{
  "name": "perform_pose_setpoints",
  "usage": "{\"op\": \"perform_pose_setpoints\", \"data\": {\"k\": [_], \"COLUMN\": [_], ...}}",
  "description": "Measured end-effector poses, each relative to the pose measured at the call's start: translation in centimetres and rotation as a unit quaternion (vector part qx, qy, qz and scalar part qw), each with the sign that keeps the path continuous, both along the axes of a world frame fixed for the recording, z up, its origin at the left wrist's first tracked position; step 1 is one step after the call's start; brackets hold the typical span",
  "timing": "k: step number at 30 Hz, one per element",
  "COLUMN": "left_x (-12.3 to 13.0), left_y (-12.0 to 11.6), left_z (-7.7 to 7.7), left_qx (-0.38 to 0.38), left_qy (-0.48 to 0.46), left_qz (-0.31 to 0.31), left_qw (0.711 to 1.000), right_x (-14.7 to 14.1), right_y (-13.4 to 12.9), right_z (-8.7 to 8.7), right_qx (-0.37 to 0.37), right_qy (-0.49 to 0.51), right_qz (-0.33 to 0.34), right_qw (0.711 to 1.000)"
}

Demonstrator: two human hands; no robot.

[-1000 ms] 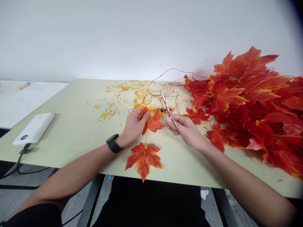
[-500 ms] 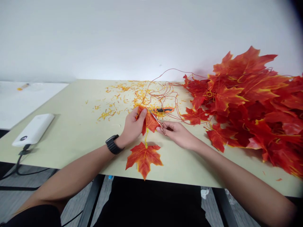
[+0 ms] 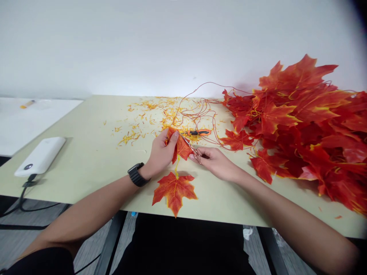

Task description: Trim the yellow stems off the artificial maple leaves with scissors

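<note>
My left hand (image 3: pixel 164 149) pinches a red-orange artificial maple leaf (image 3: pixel 183 148) between thumb and fingers. In my right hand (image 3: pixel 210 159) is a pair of small metal scissors (image 3: pixel 191 147), its blades lying along the upper right edge of that leaf. Whether the blades are parted is too small to tell. A second maple leaf (image 3: pixel 174 193) hangs below on a yellow stem, near the table's front edge. Some of the held leaf is hidden behind my left fingers.
Red leaves (image 3: pixel 295 126) are heaped at the right, with thin red cord (image 3: pixel 213 118) looping from them. An orange-and-black tool (image 3: pixel 202 132) lies among yellow-orange scraps (image 3: pixel 132 137). A white power bank (image 3: pixel 43 156) with a black cable sits at the left of the table (image 3: pixel 94 164).
The view has shifted very slightly. Both hands, the held leaf and the scissors stay almost in place.
</note>
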State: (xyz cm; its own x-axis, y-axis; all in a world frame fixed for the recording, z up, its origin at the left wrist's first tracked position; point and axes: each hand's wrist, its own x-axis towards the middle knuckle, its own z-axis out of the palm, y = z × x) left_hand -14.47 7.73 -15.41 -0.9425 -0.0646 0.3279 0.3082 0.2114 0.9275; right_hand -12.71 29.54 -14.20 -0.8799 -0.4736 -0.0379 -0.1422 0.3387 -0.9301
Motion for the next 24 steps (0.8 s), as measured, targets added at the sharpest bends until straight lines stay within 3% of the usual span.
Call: {"op": "perform_pose_setpoints", "data": {"k": [16,24], "left_x": [-0.01,0.14], "left_y": [-0.01,0.2], "left_z": [-0.01,0.13], "left_qx": [-0.012,0.102], "left_qy": [0.001,-0.044], "left_qz": [0.012,-0.034], "left_qw": [1.0,0.993], "right_x": [-0.02,0.05], "right_y": [-0.1,-0.2], "right_z": [-0.31,-0.23], "right_qx": [-0.004,0.005], "right_qy": [-0.016,0.004], "right_qz": [0.003,-0.014], "right_qw": [1.0,1.0]}}
